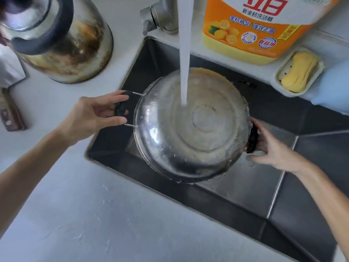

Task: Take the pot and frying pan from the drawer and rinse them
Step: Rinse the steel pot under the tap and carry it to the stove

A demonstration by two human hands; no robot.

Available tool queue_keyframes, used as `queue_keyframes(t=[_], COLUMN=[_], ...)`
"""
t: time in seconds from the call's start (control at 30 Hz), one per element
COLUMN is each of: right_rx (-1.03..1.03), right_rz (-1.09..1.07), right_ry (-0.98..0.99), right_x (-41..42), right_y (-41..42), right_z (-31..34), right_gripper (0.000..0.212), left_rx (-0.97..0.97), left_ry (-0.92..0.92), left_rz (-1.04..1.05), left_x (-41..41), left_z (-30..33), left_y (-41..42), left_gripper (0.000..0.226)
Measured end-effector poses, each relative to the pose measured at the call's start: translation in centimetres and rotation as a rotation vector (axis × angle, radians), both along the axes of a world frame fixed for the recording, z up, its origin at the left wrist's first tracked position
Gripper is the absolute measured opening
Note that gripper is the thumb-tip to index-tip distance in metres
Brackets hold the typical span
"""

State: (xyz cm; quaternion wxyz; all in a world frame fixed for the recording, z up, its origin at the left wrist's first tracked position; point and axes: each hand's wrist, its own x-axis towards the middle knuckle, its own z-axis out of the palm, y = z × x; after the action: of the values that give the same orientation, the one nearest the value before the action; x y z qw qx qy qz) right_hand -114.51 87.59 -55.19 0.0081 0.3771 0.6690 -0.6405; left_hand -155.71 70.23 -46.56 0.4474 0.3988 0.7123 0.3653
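A steel pot (190,129) is held upside down over the dark sink (245,190), its round bottom facing up. Water streams from the tap (184,53) onto that bottom and spreads over it. My left hand (94,116) grips the pot's black left handle. My right hand (272,146) grips the black right handle, which is partly hidden behind the pot's rim. No frying pan is in view.
A scorched metal kettle (62,38) stands on the white counter at the far left. A big orange detergent bottle (255,29) and a yellow sponge in a dish (299,71) sit behind the sink. A knife handle (11,112) lies at the left edge.
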Motion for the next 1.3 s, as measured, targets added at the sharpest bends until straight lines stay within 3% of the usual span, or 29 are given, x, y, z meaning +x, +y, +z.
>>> queue_keyframes(t=[0.07,0.23,0.33,0.43,0.67,0.83,0.93,1.07,1.17,1.3], right_rx=[-0.118,-0.155,-0.104,-0.001,0.142,0.183,0.129,-0.004,-0.065,-0.103], right_rz=[0.02,-0.1,-0.054,-0.054,-0.083,-0.189,-0.27,-0.27,-0.172,-0.112], right_ry=[0.034,0.029,-0.034,-0.043,0.058,0.08,0.11,0.042,-0.022,-0.019], right_x=[-0.6,-2.3,-2.3,-2.8,-2.3,-2.4,-2.6,-2.9,-2.8,-1.9], right_y=[-0.3,0.9,3.2,5.3,6.0,4.5,3.3,1.2,0.3,1.7], right_z=[0.0,1.0,2.4,4.7,8.5,6.7,4.4,1.2,0.2,1.5], right_gripper=[0.108,0.09,0.109,0.108,0.1,0.1,0.095,0.097,0.117,0.102], left_rx=[-0.009,-0.071,-0.159,-0.207,-0.054,0.072,0.17,0.202,0.16,-0.093], left_ry=[0.061,0.123,0.094,0.0,-0.138,0.108,0.203,0.174,0.142,0.117], left_rz=[-0.016,-0.03,-0.021,-0.017,-0.046,-0.132,-0.197,-0.222,-0.218,-0.158], left_x=[-0.6,-0.5,0.6,1.6,2.8,1.6,0.4,-0.8,-0.9,-0.2], left_z=[0.6,0.8,-0.9,-2.9,-4.2,-2.7,-0.8,2.0,2.5,0.8], left_y=[0.1,-1.3,-2.2,-2.7,-3.0,-2.7,-2.2,-1.5,-1.6,-2.8], left_gripper=[0.055,0.059,0.064,0.067,0.072,0.074,0.064,0.076,0.077,0.082])
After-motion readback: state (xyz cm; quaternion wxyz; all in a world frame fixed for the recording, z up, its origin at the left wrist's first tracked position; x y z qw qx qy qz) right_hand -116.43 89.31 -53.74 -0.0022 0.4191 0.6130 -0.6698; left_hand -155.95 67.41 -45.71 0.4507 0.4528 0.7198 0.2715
